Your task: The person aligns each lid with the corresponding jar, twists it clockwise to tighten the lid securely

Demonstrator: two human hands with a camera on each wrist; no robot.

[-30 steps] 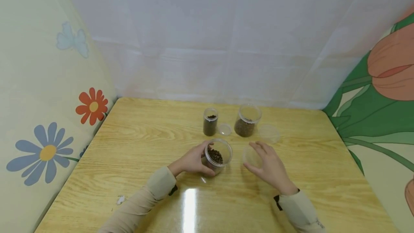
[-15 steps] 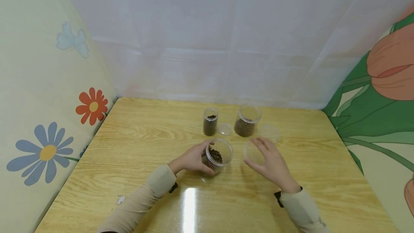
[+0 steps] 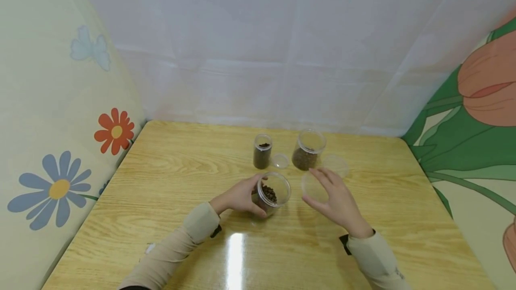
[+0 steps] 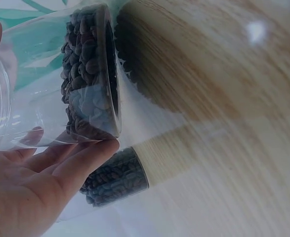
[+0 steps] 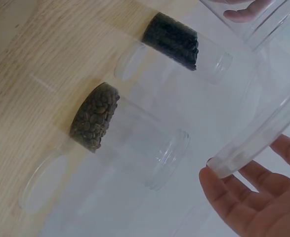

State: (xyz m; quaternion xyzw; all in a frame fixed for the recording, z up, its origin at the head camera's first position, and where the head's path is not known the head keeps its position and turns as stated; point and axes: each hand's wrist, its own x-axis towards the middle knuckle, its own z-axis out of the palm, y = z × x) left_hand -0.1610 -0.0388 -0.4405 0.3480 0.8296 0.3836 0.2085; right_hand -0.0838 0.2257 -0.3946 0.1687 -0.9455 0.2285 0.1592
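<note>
My left hand (image 3: pixel 243 197) grips a clear jar (image 3: pixel 284 189) from its left side, thumb in front. Dark coffee beans (image 4: pixel 85 74) fill its lower part. The jar is uncapped at the top; whether its base touches the table I cannot tell. To the right of it, my right hand (image 3: pixel 337 202) holds a clear round lid (image 5: pixel 256 140) by the edge, apart from the jar. The right wrist view shows thumb and fingers on either side of that rim. In the head view this lid is faint against the table.
Behind the hands stand a narrow jar (image 3: pixel 262 156) of dark beans and a wider jar (image 3: pixel 305 158) of browner beans, both uncapped. A small lid (image 3: pixel 280 161) lies between them, a larger lid (image 3: pixel 336 166) to the right. The wooden table (image 3: pixel 181 160) meets a white backdrop.
My right hand has lifted and shifted slightly away from me with the lid, staying right of the jar. The left hand and its jar have hardly moved.
</note>
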